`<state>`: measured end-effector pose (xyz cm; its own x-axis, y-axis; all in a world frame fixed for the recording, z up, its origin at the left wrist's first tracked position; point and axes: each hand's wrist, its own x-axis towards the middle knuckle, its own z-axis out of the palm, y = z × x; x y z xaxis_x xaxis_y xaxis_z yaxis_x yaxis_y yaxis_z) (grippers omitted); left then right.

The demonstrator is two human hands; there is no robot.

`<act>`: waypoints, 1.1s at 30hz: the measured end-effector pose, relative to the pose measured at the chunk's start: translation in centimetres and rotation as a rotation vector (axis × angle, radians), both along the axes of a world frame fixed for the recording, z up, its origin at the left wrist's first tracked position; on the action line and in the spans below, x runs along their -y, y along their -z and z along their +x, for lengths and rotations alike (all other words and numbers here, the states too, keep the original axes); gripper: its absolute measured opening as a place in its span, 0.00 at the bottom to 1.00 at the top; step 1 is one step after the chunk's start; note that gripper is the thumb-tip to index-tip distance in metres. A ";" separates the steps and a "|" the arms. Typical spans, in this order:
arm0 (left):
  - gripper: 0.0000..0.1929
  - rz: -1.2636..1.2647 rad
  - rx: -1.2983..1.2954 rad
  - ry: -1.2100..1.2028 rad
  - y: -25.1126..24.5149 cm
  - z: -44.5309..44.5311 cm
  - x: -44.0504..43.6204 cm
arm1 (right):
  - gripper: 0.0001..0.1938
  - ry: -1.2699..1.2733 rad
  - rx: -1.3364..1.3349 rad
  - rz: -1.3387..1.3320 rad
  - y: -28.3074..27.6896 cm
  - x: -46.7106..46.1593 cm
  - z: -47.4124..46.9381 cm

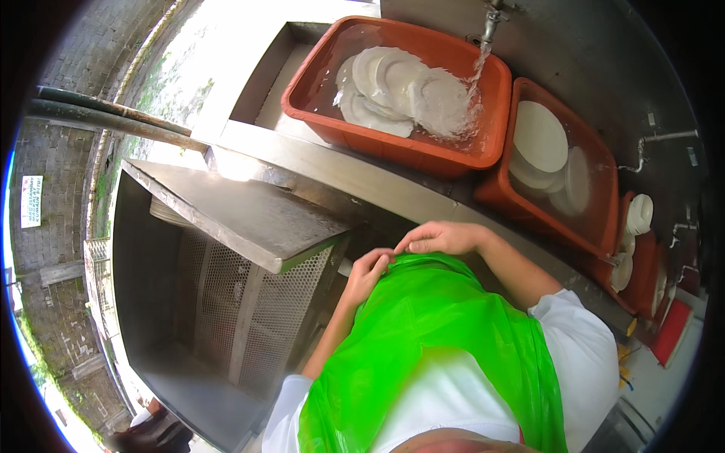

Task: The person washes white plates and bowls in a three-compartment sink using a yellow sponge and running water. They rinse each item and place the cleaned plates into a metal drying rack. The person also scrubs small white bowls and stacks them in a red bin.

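My left hand [367,277] and my right hand [444,238] meet in front of my waist, at the upper edge of a bright green plastic apron [430,306]. The fingertips of both are bent and close together there. Whether they pinch the plastic is hidden. Beyond them, an orange-red plastic tub [396,153] holds water and several white plates [391,85], overlapping and partly submerged. Water runs into it from a metal tap [490,25]. To its right, a second orange-red tub [566,233] contains water and more white plates [541,136].
A metal sink ledge [340,158] runs between me and the tubs. Left of me stands an open-fronted metal cabinet [215,198] with perforated panels and a plate stack [170,214]. White bowls [640,214] sit farther right. Pipes [113,116] project at left; a person [153,433] is at lower left.
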<state>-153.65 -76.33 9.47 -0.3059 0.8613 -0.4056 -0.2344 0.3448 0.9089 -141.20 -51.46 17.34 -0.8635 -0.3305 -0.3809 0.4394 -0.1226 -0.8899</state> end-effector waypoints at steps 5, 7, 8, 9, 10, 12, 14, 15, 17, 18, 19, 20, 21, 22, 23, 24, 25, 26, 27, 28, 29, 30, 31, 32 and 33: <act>0.08 0.555 -0.229 -0.471 -3.9 -0.5 -20.0 | 0.18 0.678 -0.172 -0.009 0.4 -14.7 -1.8; 0.07 0.577 -0.308 -0.691 -5.0 -4.6 -27.4 | 0.19 0.967 0.001 -0.148 2.4 -20.6 -4.3; 0.08 0.527 -0.353 -0.714 -4.8 -7.7 -30.9 | 0.21 1.117 0.081 -0.069 3.8 -22.7 -5.7; 0.10 0.472 -0.397 -0.740 -3.9 -11.4 -33.6 | 0.23 1.149 0.177 0.188 6.1 -24.7 -7.0; 0.15 0.311 -0.595 -0.728 -2.8 -15.0 -35.7 | 0.25 1.160 0.275 0.444 9.2 -26.1 -8.3; 0.25 -0.045 -0.845 -0.580 -0.2 -20.3 -38.3 | 0.30 1.055 0.458 0.737 18.2 -30.1 -8.5; 0.34 -0.469 -0.922 -0.395 2.9 -25.8 -37.3 | 0.33 1.092 0.681 0.558 22.0 -28.0 -9.9; 0.37 -0.604 -0.911 -0.251 3.7 -25.6 -39.8 | 0.35 1.155 0.695 0.578 27.2 -30.3 -8.7; 0.42 -0.623 -0.897 -0.219 6.2 -27.4 -40.8 | 0.35 1.221 0.724 0.463 32.7 -30.2 -7.0; 0.44 -0.549 -0.843 -0.207 7.4 -28.9 -42.0 | 0.35 1.236 0.686 0.435 33.0 -29.9 -6.9; 0.46 -0.504 -0.778 -0.203 9.6 -30.6 -41.4 | 0.35 1.226 0.656 0.411 33.0 -29.1 -7.5; 0.47 -0.463 -0.713 -0.191 11.9 -31.7 -40.8 | 0.35 1.224 0.627 0.388 33.0 -28.7 -7.9; 0.49 -0.492 -0.645 -0.201 14.0 -33.0 -40.7 | 0.35 1.219 0.590 0.367 32.8 -28.2 -8.2; 0.51 -0.539 -0.579 -0.232 15.7 -34.5 -39.6 | 0.36 1.189 0.551 0.341 32.3 -27.4 -9.6; 0.54 -0.555 -0.514 -0.212 17.1 -34.5 -40.7 | 0.36 1.221 0.509 0.317 32.5 -27.1 -9.1; 0.60 -0.623 -0.516 0.033 15.1 -32.4 -43.0 | 0.36 1.273 0.499 0.313 33.1 -27.5 -8.0; 0.61 -0.624 -0.517 -0.032 14.8 -30.6 -45.3 | 0.36 1.319 0.489 0.306 33.7 -27.3 -6.8; 0.62 -0.647 -0.521 -0.157 14.3 -30.1 -45.1 | 0.36 1.306 0.460 0.291 33.1 -26.7 -7.5; 0.64 -0.654 -0.533 -0.260 13.9 -29.3 -46.0 | 0.36 1.324 0.424 0.279 33.3 -26.2 -7.4; 0.66 -0.639 -0.574 -0.280 13.2 -28.8 -46.6 | 0.36 1.332 0.393 0.262 33.4 -26.2 -7.6; 0.65 -0.653 -0.588 -0.216 11.8 -28.8 -47.5 | 0.36 1.349 0.365 0.241 33.7 -26.0 -7.5; 0.64 -0.668 -0.601 -0.158 10.3 -29.0 -48.6 | 0.36 1.343 0.363 0.190 33.2 -26.1 -7.7; 0.63 -0.676 -0.614 -0.112 9.6 -29.5 -49.5 | 0.37 1.328 0.352 0.140 32.2 -26.4 -8.1; 0.60 -0.565 -0.515 -0.103 9.8 -30.0 -50.0 | 0.38 1.292 0.362 0.046 29.4 -26.9 -9.0; 0.57 -0.451 -0.411 -0.086 10.0 -30.1 -50.7 | 0.37 1.322 0.395 -0.047 27.8 -26.9 -9.5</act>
